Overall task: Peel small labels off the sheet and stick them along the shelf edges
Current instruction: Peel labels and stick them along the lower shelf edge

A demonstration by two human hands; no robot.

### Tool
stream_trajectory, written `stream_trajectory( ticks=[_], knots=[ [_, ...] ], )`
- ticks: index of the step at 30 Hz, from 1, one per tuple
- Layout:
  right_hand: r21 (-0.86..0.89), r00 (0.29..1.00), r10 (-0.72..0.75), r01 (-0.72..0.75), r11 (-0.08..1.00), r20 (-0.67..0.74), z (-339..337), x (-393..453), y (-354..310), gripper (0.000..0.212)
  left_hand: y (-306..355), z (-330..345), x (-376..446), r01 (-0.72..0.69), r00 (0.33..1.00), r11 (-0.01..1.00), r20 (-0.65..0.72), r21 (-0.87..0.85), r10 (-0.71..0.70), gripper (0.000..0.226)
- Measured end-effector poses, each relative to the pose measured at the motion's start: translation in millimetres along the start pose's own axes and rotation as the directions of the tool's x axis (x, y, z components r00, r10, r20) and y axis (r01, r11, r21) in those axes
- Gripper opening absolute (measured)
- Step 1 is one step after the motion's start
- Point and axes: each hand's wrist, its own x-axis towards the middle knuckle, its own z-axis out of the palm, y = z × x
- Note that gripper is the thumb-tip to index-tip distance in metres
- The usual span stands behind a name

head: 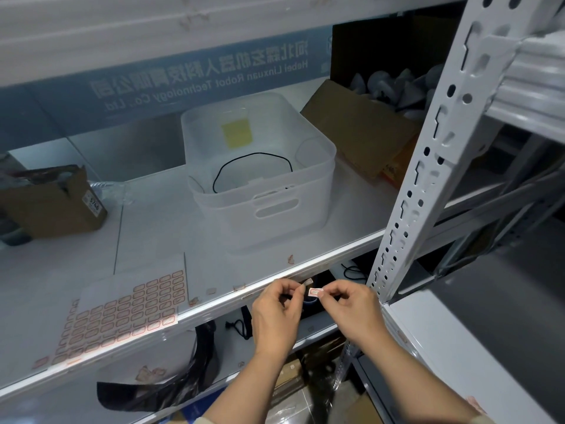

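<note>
Leftmost on the shelf (146, 228), a brown cardboard box (58, 206) stands near the back left part. Closer in, the label sheet (128, 310) lies flat at the shelf's front edge, its lower left corner just over the lip, with most of its red-bordered labels in their rows. A few stuck labels (211, 291) sit along the front edge between the sheet and the hands. Toward the middle of the shelf a clear plastic bin (263, 182) holds a loop of black cord (253, 166) and a yellow note (237, 133). Just below the front edge, the left hand (276, 316) has its fingers curled, thumb and forefinger pinched together; what it pinches is too small to tell. Beside it, nearly touching, the right hand (354, 310) pinches a single label (315, 291) by its right end, held just in front of the shelf edge. Behind the bin to the right lies a flattened cardboard flap (360, 130), and the white perforated upright post (434, 148) rises at the shelf's right end.
</note>
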Motion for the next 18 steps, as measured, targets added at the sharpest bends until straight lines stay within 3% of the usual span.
stream_trajectory(
  ticks=[6,11,18],
  knots=[
    [-0.074,0.989,-0.147,0.147,0.986,0.004,-2.6,-0.7,-24.3,0.015,-1.7,-32.7,-3.8,-0.040,0.993,0.998,0.109,-0.048,0.045,0.015],
    [-0.157,0.953,-0.301,0.302,0.940,0.028,5.0,-7.2,-47.8,0.017,0.5,-65.5,-6.0,-0.132,0.982,0.987,0.145,0.095,0.118,0.015],
    [-0.189,0.931,-0.355,0.366,0.911,0.089,16.6,-16.1,-78.3,0.028,2.8,-97.2,-10.5,-0.295,0.955,0.928,0.099,0.228,0.280,0.014]
  ],
)
